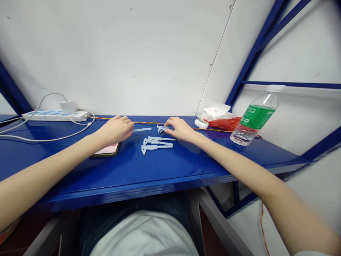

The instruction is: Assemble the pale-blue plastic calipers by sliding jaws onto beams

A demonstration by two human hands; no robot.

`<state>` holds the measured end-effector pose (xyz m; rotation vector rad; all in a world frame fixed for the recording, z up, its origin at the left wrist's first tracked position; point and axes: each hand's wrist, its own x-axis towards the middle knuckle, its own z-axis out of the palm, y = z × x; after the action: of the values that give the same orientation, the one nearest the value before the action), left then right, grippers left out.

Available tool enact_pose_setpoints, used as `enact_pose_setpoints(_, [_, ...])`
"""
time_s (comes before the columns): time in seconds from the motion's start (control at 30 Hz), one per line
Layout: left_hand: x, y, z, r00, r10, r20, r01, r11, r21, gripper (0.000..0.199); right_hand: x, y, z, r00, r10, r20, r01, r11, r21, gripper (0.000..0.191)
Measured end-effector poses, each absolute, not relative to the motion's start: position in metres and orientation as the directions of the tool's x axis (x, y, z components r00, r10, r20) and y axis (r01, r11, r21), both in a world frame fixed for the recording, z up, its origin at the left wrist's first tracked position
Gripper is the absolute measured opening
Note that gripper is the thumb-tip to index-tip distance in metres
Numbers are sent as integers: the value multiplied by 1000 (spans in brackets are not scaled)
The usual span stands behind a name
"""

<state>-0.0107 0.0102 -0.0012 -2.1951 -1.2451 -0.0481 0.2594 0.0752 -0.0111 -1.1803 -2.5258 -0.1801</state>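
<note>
My left hand (118, 128) is closed, palm down, just above the desk. A pale blue plastic strip (142, 129), like the beam of a caliper, sticks out to the right from its fingers; the other end is hidden by the hand. My right hand (179, 128) pinches a small pale blue plastic vernier caliper (161, 128) between thumb and fingers, its jaws pointing left. Nearer to me, between the hands, several more calipers (157, 147) lie side by side and partly overlapping, jaws to the left. A phone (108, 150) lies partly beneath my left forearm.
The blue desk (128, 174) meets a white wall. At left are a power strip (48, 115), a charger (67, 106) and a white cable. A water bottle (254, 117), a red plastic bag (225, 123), tissues (215, 112) and a white oval object (201, 123) stand at right. Thin wires run behind.
</note>
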Motion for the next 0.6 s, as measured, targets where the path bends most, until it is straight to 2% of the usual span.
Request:
enact_pose_setpoints(0.17, [-9, 8, -1, 603, 708, 367, 772, -401, -494, 17, 257, 72, -13, -668, 597, 444, 662, 750, -14, 11])
enact_pose_setpoints(0.6, [-9, 5, -1, 680, 587, 440, 726, -451, -520, 17, 255, 67, -12, -734, 402, 548, 510, 859, 53, 9])
